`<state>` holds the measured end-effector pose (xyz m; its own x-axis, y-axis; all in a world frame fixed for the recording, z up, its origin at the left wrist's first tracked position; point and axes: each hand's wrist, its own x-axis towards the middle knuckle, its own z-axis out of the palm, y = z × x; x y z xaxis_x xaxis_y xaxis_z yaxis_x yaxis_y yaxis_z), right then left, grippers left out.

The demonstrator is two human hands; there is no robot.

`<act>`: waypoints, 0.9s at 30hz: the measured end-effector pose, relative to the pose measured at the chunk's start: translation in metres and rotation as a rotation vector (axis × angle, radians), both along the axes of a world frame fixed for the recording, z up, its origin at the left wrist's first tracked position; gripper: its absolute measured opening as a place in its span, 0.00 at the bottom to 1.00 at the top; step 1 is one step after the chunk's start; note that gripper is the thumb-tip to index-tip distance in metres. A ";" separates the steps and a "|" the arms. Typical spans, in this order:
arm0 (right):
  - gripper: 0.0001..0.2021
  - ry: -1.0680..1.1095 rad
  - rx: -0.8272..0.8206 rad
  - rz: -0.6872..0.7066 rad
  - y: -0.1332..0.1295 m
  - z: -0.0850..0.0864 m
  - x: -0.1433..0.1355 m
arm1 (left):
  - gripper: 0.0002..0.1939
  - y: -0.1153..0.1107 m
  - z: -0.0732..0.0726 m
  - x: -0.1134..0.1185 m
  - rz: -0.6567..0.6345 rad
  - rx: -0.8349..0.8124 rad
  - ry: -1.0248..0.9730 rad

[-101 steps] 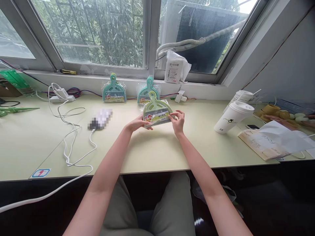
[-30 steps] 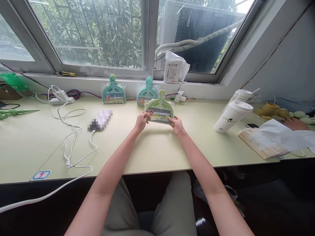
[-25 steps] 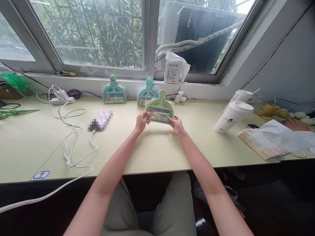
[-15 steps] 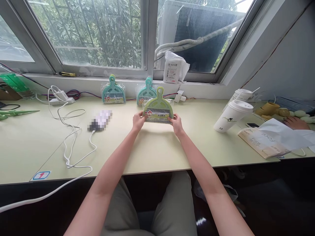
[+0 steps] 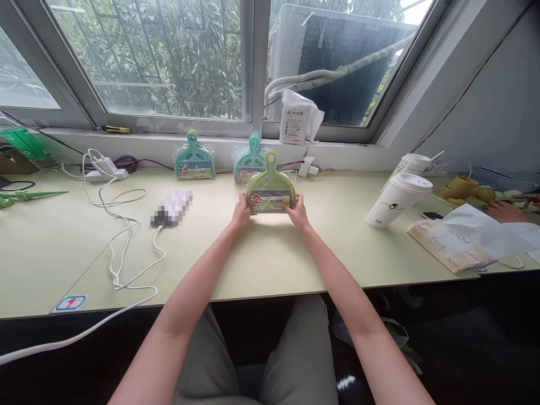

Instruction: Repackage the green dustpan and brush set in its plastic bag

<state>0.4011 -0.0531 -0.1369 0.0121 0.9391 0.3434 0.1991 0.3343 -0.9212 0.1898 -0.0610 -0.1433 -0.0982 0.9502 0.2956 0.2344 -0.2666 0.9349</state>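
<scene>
A green dustpan and brush set (image 5: 272, 183) in clear plastic wrap stands upright, handle up, over the middle of the table. My left hand (image 5: 242, 211) grips its lower left edge, and my right hand (image 5: 296, 212) holds the lower right edge with the thumb on the front. Bristles and a printed label show through the wrap. Just behind it, partly covered, a teal dustpan and brush set (image 5: 254, 152) leans against the wall. Another teal set (image 5: 194, 157), also wrapped, leans there farther left.
A phone (image 5: 172, 209) with a white cable (image 5: 122, 225) lies on the table (image 5: 261, 259) at left. Lidded paper cups (image 5: 399, 199) and a tissue pack (image 5: 447, 244) stand at right, near another person's hand (image 5: 504, 212). A power strip (image 5: 107, 174) sits by the wall.
The green set has shifted slightly left and tilted, so its label shows more squarely. My left hand has moved a little right along its edge; my right hand has moved slightly left.
</scene>
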 end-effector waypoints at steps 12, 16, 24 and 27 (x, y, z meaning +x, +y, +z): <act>0.14 -0.119 0.053 -0.046 0.020 -0.019 0.004 | 0.10 -0.001 0.008 -0.025 0.200 -0.007 0.385; 0.11 -0.292 0.132 -0.147 0.021 -0.017 -0.007 | 0.10 -0.001 0.007 -0.027 0.256 0.008 0.456; 0.12 -0.613 0.123 -0.230 0.055 -0.009 -0.040 | 0.14 0.029 0.008 -0.043 0.352 0.009 0.639; 0.13 -0.657 0.110 -0.235 0.074 -0.009 -0.051 | 0.16 0.047 0.009 -0.051 0.364 0.024 0.669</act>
